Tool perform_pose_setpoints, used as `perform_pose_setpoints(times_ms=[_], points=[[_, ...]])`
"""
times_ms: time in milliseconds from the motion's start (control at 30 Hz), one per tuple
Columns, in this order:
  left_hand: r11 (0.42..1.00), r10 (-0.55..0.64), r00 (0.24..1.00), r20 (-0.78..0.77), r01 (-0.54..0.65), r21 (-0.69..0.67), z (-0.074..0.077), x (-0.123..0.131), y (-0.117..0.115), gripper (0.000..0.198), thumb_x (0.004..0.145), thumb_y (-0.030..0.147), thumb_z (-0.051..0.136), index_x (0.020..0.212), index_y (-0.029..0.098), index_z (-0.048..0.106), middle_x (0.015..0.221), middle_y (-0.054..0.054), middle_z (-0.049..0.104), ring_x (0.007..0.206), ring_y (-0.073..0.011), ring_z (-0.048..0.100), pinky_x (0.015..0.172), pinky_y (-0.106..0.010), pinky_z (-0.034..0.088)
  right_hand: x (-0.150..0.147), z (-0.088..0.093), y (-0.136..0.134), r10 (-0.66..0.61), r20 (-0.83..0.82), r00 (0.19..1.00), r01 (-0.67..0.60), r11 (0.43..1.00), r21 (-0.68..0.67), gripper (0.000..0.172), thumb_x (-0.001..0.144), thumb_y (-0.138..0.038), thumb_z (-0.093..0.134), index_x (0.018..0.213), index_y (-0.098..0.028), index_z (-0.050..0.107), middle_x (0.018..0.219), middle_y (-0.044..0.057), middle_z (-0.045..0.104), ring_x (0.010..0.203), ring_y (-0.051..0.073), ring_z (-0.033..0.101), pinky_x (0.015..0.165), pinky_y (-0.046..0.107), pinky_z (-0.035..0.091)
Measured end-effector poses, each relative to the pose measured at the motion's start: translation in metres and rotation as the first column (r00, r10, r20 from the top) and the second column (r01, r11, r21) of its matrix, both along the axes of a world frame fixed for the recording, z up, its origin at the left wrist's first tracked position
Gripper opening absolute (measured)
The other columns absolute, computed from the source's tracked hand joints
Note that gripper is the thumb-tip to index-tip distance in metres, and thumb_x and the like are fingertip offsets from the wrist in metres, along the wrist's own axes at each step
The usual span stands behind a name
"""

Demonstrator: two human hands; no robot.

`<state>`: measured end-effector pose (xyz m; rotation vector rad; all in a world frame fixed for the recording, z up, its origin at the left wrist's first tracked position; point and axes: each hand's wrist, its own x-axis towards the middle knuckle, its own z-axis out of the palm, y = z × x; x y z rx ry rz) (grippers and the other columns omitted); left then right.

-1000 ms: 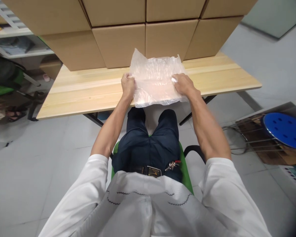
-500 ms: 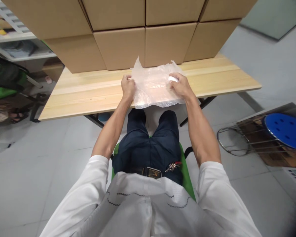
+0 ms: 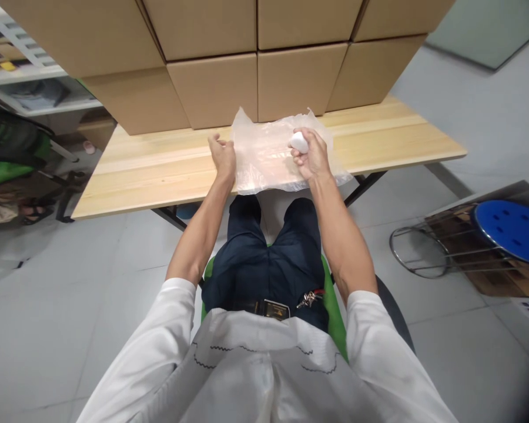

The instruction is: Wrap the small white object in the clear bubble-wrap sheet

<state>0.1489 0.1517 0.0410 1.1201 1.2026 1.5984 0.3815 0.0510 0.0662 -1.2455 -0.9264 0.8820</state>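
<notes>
A translucent plastic sheet (image 3: 264, 155) with ragged edges lies spread over the front of the wooden table (image 3: 158, 170), its lower edge hanging at the table's front. My right hand (image 3: 312, 154) is above the sheet's right part, its fingers wrapped round a small white object (image 3: 298, 143). At the sheet's left edge is my left hand (image 3: 223, 157), its fingers apart and slightly bent, with nothing seen in it.
Stacked cardboard boxes (image 3: 214, 88) stand along the back of the table. To the right are a blue round stool (image 3: 511, 229) and a wall. On the left are white shelves (image 3: 48, 106) and a black and green chair (image 3: 13, 141).
My right hand has moved left and turned, lifting the white object off the sheet's right side into fuller view. My left hand has let go of the sheet's edge and opened.
</notes>
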Motion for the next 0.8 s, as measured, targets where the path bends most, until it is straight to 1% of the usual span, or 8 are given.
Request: perform_pose_setpoints(times_ms=[100, 200, 300, 433, 533, 600, 700, 800], points=[[0.986, 0.157, 0.979, -0.127, -0.149, 0.073, 0.008, -0.014, -0.009, 0.052, 0.105, 0.031, 0.082, 0.151, 0.029, 0.059, 0.17, -0.013, 0.062, 0.171, -0.0291, 0.055, 0.148, -0.048, 0.043, -0.01, -0.002, 0.01, 0.009, -0.165, 0.986, -0.007, 1.0, 0.015, 0.06, 0.101, -0.085, 0.08, 0.115, -0.028, 0.071, 0.088, 0.0, 0.071, 0.064, 0.012, 0.06, 0.043, 0.018, 0.032], [0.976, 0.118, 0.962, -0.246, -0.067, 0.206, 0.012, -0.021, -0.025, 0.061, 0.109, 0.045, 0.081, 0.163, 0.029, 0.056, 0.179, -0.016, 0.057, 0.18, -0.0331, 0.046, 0.156, -0.054, 0.028, -0.019, -0.008, 0.017, 0.012, -0.296, 0.955, 0.004, 0.999, 0.051, 0.05, 0.107, -0.074, 0.079, 0.108, -0.026, 0.066, 0.081, -0.002, 0.067, 0.059, 0.009, 0.054, 0.043, 0.015, 0.024], [0.934, -0.05, 0.957, -0.286, 0.146, 0.325, 0.008, -0.007, -0.042, 0.073, 0.105, 0.07, 0.086, 0.161, 0.031, 0.061, 0.17, -0.016, 0.065, 0.177, -0.0387, 0.051, 0.154, -0.061, 0.033, -0.034, -0.014, 0.017, 0.036, -0.279, 0.959, -0.005, 0.994, 0.109, 0.043, 0.11, -0.068, 0.077, 0.107, -0.027, 0.065, 0.084, -0.001, 0.068, 0.064, 0.011, 0.059, 0.045, 0.015, 0.03], [0.833, -0.31, 0.92, -0.24, 0.384, 0.398, -0.005, 0.043, -0.067, 0.09, 0.098, 0.095, 0.082, 0.162, 0.035, 0.064, 0.163, -0.016, 0.071, 0.17, -0.0427, 0.062, 0.146, -0.065, 0.046, -0.064, -0.016, 0.003, 0.062, -0.148, 0.987, -0.022, 0.966, 0.257, 0.043, 0.109, -0.07, 0.075, 0.112, -0.029, 0.067, 0.102, 0.004, 0.074, 0.093, 0.021, 0.077, 0.064, 0.025, 0.06], [0.851, -0.32, 0.938, -0.135, 0.347, 0.394, -0.01, 0.069, -0.091, 0.088, 0.096, 0.098, 0.081, 0.155, 0.034, 0.067, 0.17, -0.016, 0.069, 0.169, -0.0417, 0.063, 0.145, -0.062, 0.048, -0.085, -0.017, -0.016, 0.04, -0.09, 0.995, -0.008, 0.942, 0.336, 0.039, 0.112, -0.067, 0.07, 0.118, -0.028, 0.07, 0.121, 0.008, 0.077, 0.123, 0.028, 0.079, 0.096, 0.041, 0.073], [0.888, -0.292, 0.955, -0.044, 0.288, 0.359, -0.011, 0.069, -0.108, 0.083, 0.1, 0.095, 0.079, 0.152, 0.031, 0.067, 0.168, -0.016, 0.07, 0.163, -0.0383, 0.068, 0.142, -0.059, 0.052, -0.098, -0.02, -0.029, 0.029, -0.042, 0.999, -0.013, 0.938, 0.347, 0.036, 0.114, -0.063, 0.065, 0.12, -0.028, 0.071, 0.123, 0.008, 0.077, 0.126, 0.028, 0.078, 0.109, 0.048, 0.071], [0.932, -0.244, 0.969, 0.046, 0.221, 0.289, -0.01, 0.047, -0.131, 0.065, 0.106, 0.083, 0.081, 0.138, 0.027, 0.073, 0.147, -0.013, 0.079, 0.144, -0.0316, 0.077, 0.135, -0.052, 0.058, -0.12, -0.025, -0.051, -0.01, 0.071, 0.997, -0.015, 0.942, 0.336, 0.037, 0.117, -0.062, 0.057, 0.12, -0.027, 0.071, 0.119, 0.007, 0.076, 0.123, 0.028, 0.077, 0.119, 0.05, 0.067], [0.966, -0.174, 0.978, 0.115, 0.146, 0.215, -0.007, 0.016, -0.146, 0.046, 0.113, 0.07, 0.077, 0.118, 0.025, 0.077, 0.128, -0.009, 0.083, 0.132, -0.0277, 0.08, 0.125, -0.044, 0.064, -0.146, -0.031, -0.074, -0.007, 0.185, 0.983, -0.052, 0.948, 0.314, 0.04, 0.12, -0.062, 0.055, 0.131, -0.028, 0.073, 0.133, 0.01, 0.078, 0.138, 0.032, 0.075, 0.125, 0.051, 0.063]])
